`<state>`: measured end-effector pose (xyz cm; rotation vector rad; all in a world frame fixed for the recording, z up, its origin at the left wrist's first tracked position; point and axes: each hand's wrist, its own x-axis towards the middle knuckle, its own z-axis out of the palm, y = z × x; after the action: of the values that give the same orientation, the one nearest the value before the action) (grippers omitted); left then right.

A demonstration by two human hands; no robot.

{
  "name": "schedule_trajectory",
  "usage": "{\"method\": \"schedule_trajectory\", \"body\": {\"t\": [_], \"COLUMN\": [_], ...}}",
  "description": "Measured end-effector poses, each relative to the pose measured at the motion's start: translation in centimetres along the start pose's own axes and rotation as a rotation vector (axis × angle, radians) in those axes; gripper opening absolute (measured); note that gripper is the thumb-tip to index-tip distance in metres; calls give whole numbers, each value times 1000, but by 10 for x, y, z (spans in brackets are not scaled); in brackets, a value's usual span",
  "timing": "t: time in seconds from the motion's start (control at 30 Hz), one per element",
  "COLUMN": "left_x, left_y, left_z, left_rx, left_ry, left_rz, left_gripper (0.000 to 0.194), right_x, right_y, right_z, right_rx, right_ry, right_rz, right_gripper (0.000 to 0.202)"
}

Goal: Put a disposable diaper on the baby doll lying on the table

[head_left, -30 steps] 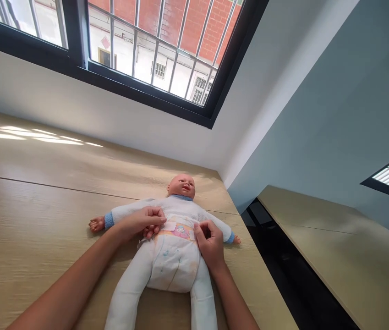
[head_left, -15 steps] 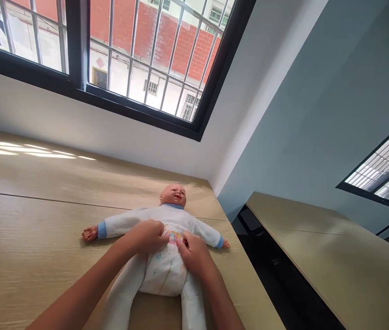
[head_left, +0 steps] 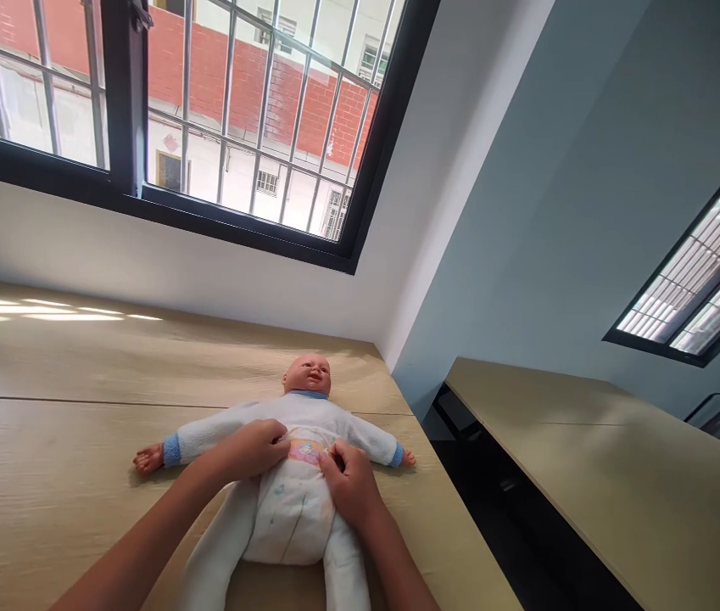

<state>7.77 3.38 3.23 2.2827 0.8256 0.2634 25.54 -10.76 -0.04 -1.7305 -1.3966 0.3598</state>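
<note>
A baby doll (head_left: 307, 375) in a white top with blue cuffs and collar lies on its back on the wooden table, arms spread and legs toward me. Around its hips is a white diaper (head_left: 293, 518) with a colourful pink and yellow waistband strip. My left hand (head_left: 261, 450) is closed on the diaper's upper edge at the left side of the strip. On the opposite side, my right hand (head_left: 348, 479) pinches the waistband with thumb and curled fingers. Whatever lies beneath the fingers, such as a fastening tab, is hidden.
The pale wooden table (head_left: 67, 458) ends in an edge close to the doll's right-hand side in view. Past a dark gap stands a second table (head_left: 588, 475). A barred window (head_left: 245, 127) is in the wall behind.
My hands have moved slightly apart along the waistband, and more of its printed strip shows between them. The view has shifted a little; the doll stays lying in place.
</note>
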Motion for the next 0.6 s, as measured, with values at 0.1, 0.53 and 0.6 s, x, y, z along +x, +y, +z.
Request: {"method": "schedule_trajectory", "body": {"t": [0.1, 0.53, 0.6], "left_x": [2, -19, -24], "left_y": [-4, -28, -31], "left_z": [1, -38, -46], "left_rx": [-18, -272, -271], "left_ry": [-37, -412, -450], "left_rz": [-31, 82, 76], "left_gripper": [30, 37, 57], "right_x": [0, -1, -3], "right_y": [3, 12, 13], "right_z": [1, -45, -56], "right_rx": [41, 443, 463], "right_ry": [4, -381, -500], "right_rz": [11, 66, 106], "right_gripper": [33, 34, 42]}}
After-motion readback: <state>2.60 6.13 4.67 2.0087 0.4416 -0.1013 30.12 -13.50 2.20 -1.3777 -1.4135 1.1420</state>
